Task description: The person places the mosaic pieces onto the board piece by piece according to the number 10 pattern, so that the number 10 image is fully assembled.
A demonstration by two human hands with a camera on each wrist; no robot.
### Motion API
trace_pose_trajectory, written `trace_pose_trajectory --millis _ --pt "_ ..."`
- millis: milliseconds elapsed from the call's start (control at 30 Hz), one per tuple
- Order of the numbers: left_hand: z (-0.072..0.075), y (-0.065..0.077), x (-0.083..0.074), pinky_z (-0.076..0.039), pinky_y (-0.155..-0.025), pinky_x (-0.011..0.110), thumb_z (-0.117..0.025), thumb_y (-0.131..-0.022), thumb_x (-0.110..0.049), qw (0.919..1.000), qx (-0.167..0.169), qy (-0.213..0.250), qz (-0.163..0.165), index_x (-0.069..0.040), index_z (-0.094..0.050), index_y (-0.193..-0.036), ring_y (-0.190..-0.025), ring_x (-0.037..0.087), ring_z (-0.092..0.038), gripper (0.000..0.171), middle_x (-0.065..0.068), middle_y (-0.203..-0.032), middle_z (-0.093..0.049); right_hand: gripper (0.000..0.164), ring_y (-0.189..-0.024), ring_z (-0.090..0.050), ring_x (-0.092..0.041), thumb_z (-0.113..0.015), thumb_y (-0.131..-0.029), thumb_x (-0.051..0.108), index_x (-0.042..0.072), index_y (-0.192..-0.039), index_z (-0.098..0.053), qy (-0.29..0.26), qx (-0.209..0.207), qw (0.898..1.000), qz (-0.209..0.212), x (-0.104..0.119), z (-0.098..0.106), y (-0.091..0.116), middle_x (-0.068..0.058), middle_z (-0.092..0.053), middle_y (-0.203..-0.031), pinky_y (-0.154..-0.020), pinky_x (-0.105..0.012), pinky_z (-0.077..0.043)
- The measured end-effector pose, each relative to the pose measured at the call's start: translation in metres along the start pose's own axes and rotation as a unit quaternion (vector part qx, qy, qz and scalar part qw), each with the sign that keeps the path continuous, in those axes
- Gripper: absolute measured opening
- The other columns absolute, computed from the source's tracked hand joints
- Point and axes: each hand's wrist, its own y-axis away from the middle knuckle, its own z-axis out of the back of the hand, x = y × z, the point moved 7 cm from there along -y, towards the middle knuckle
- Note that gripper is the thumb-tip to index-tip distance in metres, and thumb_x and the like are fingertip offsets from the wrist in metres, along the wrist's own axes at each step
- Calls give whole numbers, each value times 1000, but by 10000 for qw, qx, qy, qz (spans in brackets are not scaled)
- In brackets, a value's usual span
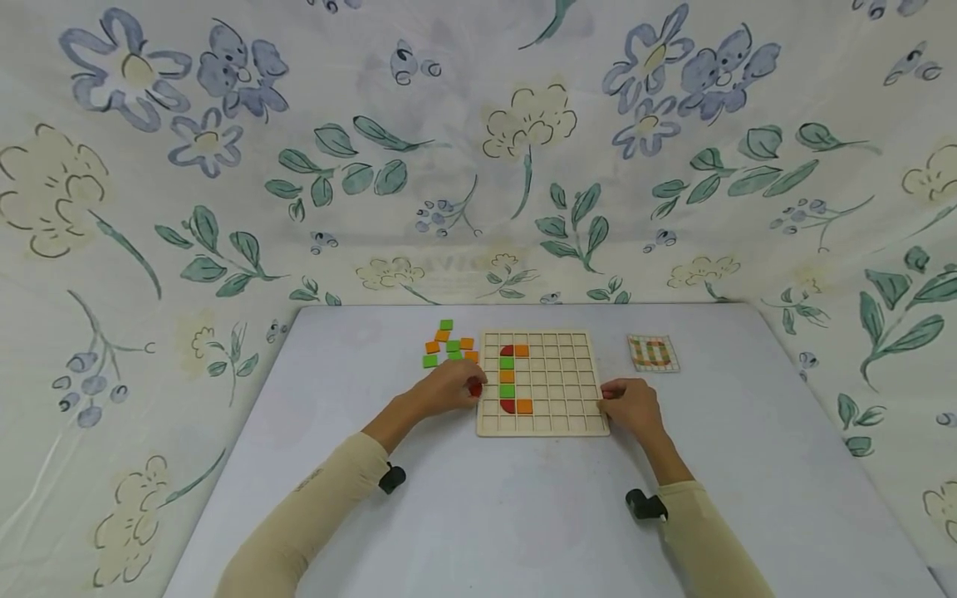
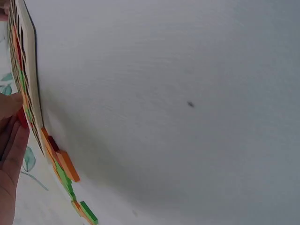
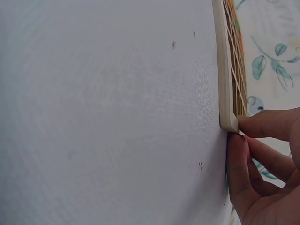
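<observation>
A square wooden grid board (image 1: 557, 382) lies on the table. In its left part, orange and green square tiles and two rounded red tiles (image 1: 508, 406) form a bracket shape. My left hand (image 1: 451, 386) is at the board's left edge, pinching a red tile (image 2: 21, 117) between thumb and fingers. My right hand (image 1: 634, 407) grips the board's right edge near the front corner; in the right wrist view the thumb (image 3: 267, 124) lies at the rim and the other fingers sit against its side.
Several loose orange and green tiles (image 1: 446, 325) lie behind my left hand. A small checked card (image 1: 653, 353) with a pattern of orange and green squares lies right of the board. The white table (image 1: 523, 515) ends at a flowered cloth (image 1: 478, 166) behind.
</observation>
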Motion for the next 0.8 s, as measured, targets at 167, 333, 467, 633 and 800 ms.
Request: trace_pose_trajectory --millis 167,333,467,633,800 --pt "-6 -14 -23 -50 -83 26 -76 -83 -9 9993 30 -26 -359 -4 -68 -111 -89 14 -55 30 2 -101 -65 24 -79 -64 -22 -74 -78 10 0 -100 -74 -34 4 10000 -25 -1 -1 0 -7 -71 -86 -62 -31 -50" --pt "-17 -27 -47 -49 -83 27 -76 -84 -10 9966 214 49 -792 -2 -67 -112 -90 16 -55 31 4 -103 -65 25 -79 -64 -21 -75 -78 10 0 -101 -73 -40 8 10000 -82 -2 -1 -1 -8 -71 -88 -61 -29 -50" --pt "-26 -37 -63 -50 -83 24 -75 -85 -10 9939 307 148 -1045 -1 -66 -114 -91 17 -56 32 6 -105 -65 25 -79 -64 -22 -75 -78 9 -1 -101 -73 -73 -13 9999 -89 -4 -1 -1 -9 -71 -88 -62 -29 -50" --pt "-38 -46 -74 -49 -86 23 -73 -87 -10 9920 445 9 -1183 -3 -67 -115 -96 17 -57 30 7 -110 -66 25 -80 -66 -23 -74 -79 9 -2 -102 -73 -178 -23 9998 10 -3 -1 -1 -10 -71 -90 -64 -32 -53" --pt "-44 -50 -79 -47 -92 27 -72 -87 -9 9905 504 -186 -1266 -3 -68 -114 -102 19 -57 28 7 -114 -66 26 -81 -67 -24 -74 -79 8 -3 -103 -73 -237 -16 9996 118 -2 0 -1 -11 -71 -90 -65 -34 -54"
